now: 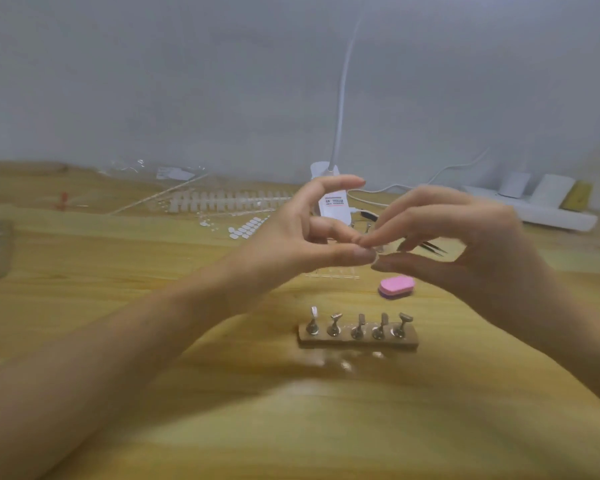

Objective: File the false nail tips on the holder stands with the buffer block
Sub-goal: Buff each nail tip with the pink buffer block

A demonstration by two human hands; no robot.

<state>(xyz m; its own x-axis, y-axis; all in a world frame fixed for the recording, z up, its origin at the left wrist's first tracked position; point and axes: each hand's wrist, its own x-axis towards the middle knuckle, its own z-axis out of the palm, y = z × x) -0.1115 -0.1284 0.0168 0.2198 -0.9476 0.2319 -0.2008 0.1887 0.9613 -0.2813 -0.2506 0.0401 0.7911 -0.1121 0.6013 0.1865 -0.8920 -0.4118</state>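
Your left hand (302,237) hovers, thumb and curled fingers drawn together as if readying a small tip; blur hides whether it pinches anything. Below, the holder stands (358,328) form a row, the leftmost bearing a white nail tip (314,311), the pink buffer block (396,286) lying unheld just behind. Your right hand (465,244) meets the left fingertip to fingertip, grip equally unclear.

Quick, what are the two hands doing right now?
Left hand: fingers pinched at the tips; holding anything cannot be told.
Right hand: same, tips meeting the left's.
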